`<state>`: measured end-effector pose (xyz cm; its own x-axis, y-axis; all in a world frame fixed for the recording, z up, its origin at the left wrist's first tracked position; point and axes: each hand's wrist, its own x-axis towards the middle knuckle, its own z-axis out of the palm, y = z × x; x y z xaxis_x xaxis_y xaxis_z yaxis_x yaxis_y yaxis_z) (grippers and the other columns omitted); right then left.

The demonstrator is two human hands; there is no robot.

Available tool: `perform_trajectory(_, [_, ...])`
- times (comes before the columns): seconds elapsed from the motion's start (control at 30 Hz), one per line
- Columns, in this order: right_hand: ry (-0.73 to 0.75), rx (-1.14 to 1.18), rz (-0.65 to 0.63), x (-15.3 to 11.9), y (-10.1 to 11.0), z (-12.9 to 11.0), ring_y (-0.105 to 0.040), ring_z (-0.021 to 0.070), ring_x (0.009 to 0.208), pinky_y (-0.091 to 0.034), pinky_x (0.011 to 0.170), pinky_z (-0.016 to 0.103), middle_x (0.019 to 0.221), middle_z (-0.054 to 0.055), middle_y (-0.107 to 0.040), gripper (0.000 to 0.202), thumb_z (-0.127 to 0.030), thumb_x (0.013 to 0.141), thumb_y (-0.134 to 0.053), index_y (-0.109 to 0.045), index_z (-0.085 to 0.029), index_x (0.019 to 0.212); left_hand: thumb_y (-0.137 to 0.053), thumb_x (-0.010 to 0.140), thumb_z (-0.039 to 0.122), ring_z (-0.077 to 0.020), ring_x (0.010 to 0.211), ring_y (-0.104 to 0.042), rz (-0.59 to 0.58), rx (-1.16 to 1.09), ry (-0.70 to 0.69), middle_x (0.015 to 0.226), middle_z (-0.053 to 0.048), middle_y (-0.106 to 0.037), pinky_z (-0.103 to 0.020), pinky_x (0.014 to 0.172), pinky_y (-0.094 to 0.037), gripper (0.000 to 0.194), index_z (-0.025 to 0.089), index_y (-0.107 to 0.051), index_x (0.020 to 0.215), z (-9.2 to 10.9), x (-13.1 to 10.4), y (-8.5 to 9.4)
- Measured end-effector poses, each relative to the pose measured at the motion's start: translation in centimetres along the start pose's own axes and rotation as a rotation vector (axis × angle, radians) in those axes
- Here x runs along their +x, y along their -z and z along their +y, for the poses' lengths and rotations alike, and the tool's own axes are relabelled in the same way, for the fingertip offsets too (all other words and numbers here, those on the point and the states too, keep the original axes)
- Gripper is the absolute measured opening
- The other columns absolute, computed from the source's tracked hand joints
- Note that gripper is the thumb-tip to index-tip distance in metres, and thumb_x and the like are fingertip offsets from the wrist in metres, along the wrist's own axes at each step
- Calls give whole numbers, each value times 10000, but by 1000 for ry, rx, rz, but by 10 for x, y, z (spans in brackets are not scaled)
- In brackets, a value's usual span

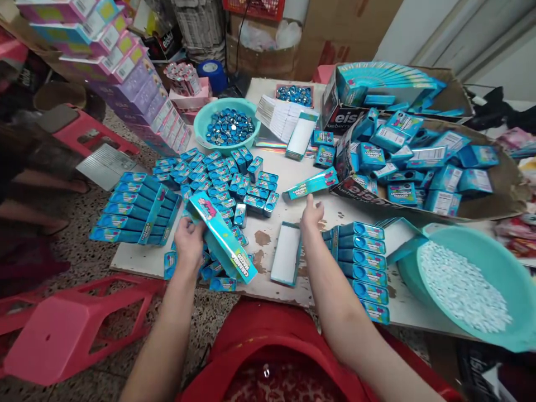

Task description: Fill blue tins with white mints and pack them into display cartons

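My left hand (189,240) is closed on the upper left end of a long blue cardboard display box (228,243), printed with bright lettering. The box slants over a spread of small blue tins (218,178). My right hand (312,213) has its fingers apart, the fingertips at the lower edge of another long blue box (312,184); a firm grip does not show. An open display box with a white inside (286,254) lies between my forearms. Rows of blue tins (368,268) stand beside my right forearm, and more filled rows (134,209) sit at the left.
At right stand a bowl of small white pieces (464,285) and cartons full of blue boxes (419,156). A turquoise bowl of round blue pieces (228,125) sits at the back. Stacked pink and purple boxes (125,78) rise at left, above a red stool (54,329).
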<state>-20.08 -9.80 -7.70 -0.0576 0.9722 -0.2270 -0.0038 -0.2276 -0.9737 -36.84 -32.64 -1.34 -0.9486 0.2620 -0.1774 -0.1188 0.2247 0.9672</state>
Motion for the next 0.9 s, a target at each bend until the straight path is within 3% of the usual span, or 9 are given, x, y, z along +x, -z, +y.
perform_trajectory(0.1, [11, -264, 145, -56, 32, 31, -136, 339, 1384, -260, 1074, 463, 1430, 232, -275, 728, -298, 666, -677, -371, -83, 1291, -635, 674, 392, -67, 427, -409, -98, 151, -65, 523, 89, -472, -168, 429, -307, 268, 201, -471, 763, -9, -11, -6])
perform_trajectory(0.2, [-95, -987, -12, -107, 66, 63, -420, 359, 1224, -397, 931, 449, 1300, 217, -449, 644, -261, 715, -626, -397, -124, 1300, -580, 764, 348, -96, 510, -480, -207, 469, -239, 589, 58, -518, -191, 496, -342, 163, 203, -511, 790, -8, -24, -24])
perform_trajectory(0.3, [-143, -1086, -74, -123, 89, 82, -581, 305, 1021, -452, 809, 383, 1127, 176, -572, 393, -163, 784, -479, -517, -122, 1173, -512, 834, 262, -151, 628, -579, -366, 879, -375, 728, -7, -612, -236, 575, -390, 111, 193, -547, 913, -9, -42, -57])
perform_trajectory(0.4, [-125, -1103, -44, -118, 100, 88, -601, 294, 989, -453, 781, 370, 1160, 194, -541, 368, -143, 821, -386, -523, -112, 1161, -403, 889, 162, -217, 749, -652, -545, 1178, -405, 907, -111, -654, -294, 632, -443, 231, 140, -518, 1088, -17, -60, -98])
perform_trajectory(0.57, [-117, -1108, -45, -116, 103, 99, -567, 312, 1060, -441, 844, 390, 1187, 216, -504, 451, -120, 818, -337, -455, -83, 1252, -401, 900, 143, -271, 913, -662, -621, 1293, -325, 1035, -185, -651, -356, 743, -492, 307, 68, -492, 1183, -33, -58, -143])
perform_trajectory(0.63, [-101, -1086, -48, -123, 107, 104, -524, 328, 1121, -427, 890, 412, 1199, 225, -489, 488, -139, 817, -361, -405, -62, 1296, -470, 899, 243, -263, 973, -646, -629, 1275, -333, 1075, -171, -654, -347, 801, -492, 369, 82, -485, 1230, -32, -44, -135])
perform_trajectory(0.7, [19, -1032, -46, -133, 114, 107, -481, 346, 1158, -411, 923, 452, 1210, 234, -471, 527, -190, 825, -406, -357, -48, 1330, -492, 897, 291, -229, 1061, -610, -631, 1175, -437, 1167, -137, -633, -323, 884, -471, 414, 131, -474, 1278, -27, -30, -104])
perform_trajectory(0.8, [376, -933, -107, -156, 124, 103, -415, 356, 1202, -374, 960, 529, 1246, 233, -433, 576, -278, 856, -457, -303, -75, 1372, -485, 899, 319, -208, 1136, -556, -564, 1007, -691, 1252, -89, -591, -335, 959, -437, 401, 194, -496, 1279, -23, -24, -29])
perform_trajectory(0.9, [656, -820, -372, -179, 121, 93, -424, 307, 1189, -387, 969, 515, 1249, 177, -449, 582, -299, 870, -496, -286, -177, 1399, -516, 875, 388, -231, 1070, -568, -559, 1070, -814, 1123, -101, -638, -370, 913, -457, 388, 189, -559, 1206, -36, -48, 47])
